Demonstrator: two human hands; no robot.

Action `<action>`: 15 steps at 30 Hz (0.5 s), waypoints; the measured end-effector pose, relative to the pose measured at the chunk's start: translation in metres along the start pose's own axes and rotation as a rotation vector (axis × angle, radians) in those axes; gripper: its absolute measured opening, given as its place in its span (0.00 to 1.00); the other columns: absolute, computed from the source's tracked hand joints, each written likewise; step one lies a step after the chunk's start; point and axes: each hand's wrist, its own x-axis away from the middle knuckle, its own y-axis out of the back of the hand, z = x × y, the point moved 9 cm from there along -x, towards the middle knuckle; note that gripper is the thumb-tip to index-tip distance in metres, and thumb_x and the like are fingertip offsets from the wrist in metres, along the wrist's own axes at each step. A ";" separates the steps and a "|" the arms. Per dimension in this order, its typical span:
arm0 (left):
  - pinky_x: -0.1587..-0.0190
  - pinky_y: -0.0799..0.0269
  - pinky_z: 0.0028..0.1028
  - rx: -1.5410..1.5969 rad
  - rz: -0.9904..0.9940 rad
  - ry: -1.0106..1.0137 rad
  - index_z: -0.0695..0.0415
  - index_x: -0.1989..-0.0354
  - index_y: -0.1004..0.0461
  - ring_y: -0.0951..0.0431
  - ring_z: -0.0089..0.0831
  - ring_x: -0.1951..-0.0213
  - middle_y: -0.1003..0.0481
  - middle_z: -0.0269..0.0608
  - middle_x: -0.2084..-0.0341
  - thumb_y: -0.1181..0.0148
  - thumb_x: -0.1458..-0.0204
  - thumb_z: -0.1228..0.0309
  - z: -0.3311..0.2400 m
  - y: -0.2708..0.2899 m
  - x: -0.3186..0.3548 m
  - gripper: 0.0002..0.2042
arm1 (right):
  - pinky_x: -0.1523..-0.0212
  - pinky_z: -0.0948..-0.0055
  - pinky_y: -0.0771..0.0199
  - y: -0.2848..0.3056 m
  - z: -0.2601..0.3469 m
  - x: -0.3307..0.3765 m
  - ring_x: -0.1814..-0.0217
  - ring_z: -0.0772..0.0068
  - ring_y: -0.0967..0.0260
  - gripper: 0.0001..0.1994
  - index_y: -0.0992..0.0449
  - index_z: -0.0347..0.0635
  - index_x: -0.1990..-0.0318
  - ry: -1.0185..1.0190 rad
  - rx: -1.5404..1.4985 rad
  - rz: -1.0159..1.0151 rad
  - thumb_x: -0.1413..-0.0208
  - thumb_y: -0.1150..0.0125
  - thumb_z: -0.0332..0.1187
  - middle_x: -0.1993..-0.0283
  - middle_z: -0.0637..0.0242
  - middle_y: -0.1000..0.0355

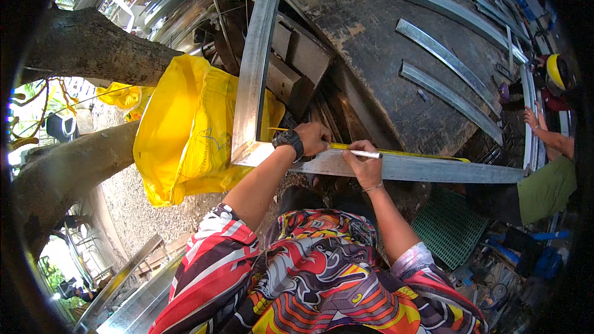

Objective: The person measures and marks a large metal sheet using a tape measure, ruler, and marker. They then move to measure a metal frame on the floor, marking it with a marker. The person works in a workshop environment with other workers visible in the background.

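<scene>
My left hand (314,137), with a black watch on the wrist, presses a yellow tape measure (402,151) against a grey metal bar (433,169) that runs to the right. Just to its right, my right hand (365,164) grips a white marker (365,154) with its tip on the bar beside the tape. The bar meets a second metal bar (255,62) at a corner near my left wrist, making an L-shaped frame.
A yellow plastic bag (185,130) hangs left of the frame beside tree branches (86,43). Loose metal strips (448,59) lie on a dark worn table (383,37). Another person's arm (547,136) reaches in at the right, next to a yellow helmet (555,71). A green crate (448,226) stands below.
</scene>
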 end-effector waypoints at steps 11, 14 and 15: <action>0.45 0.26 0.43 0.000 0.093 0.029 0.56 0.52 0.18 0.20 0.53 0.50 0.20 0.56 0.55 0.38 0.51 0.63 -0.010 0.005 0.005 0.18 | 0.65 0.65 0.25 -0.012 0.005 0.002 0.68 0.63 0.24 0.10 0.26 0.40 0.66 0.094 0.248 0.031 0.46 0.31 0.35 0.70 0.57 0.23; 0.49 0.24 0.42 -0.006 0.053 0.033 0.54 0.55 0.17 0.19 0.51 0.53 0.19 0.54 0.58 0.33 0.52 0.63 -0.005 0.003 0.002 0.16 | 0.65 0.66 0.25 -0.013 0.004 0.002 0.68 0.65 0.23 0.10 0.26 0.40 0.67 0.057 0.237 0.016 0.46 0.31 0.35 0.70 0.58 0.23; 0.51 0.23 0.41 -0.008 0.028 0.032 0.54 0.57 0.16 0.18 0.50 0.55 0.18 0.53 0.59 0.31 0.52 0.63 -0.002 0.003 0.000 0.15 | 0.65 0.66 0.25 -0.014 0.004 0.002 0.68 0.66 0.23 0.10 0.25 0.40 0.67 0.046 0.230 0.015 0.46 0.31 0.35 0.70 0.58 0.22</action>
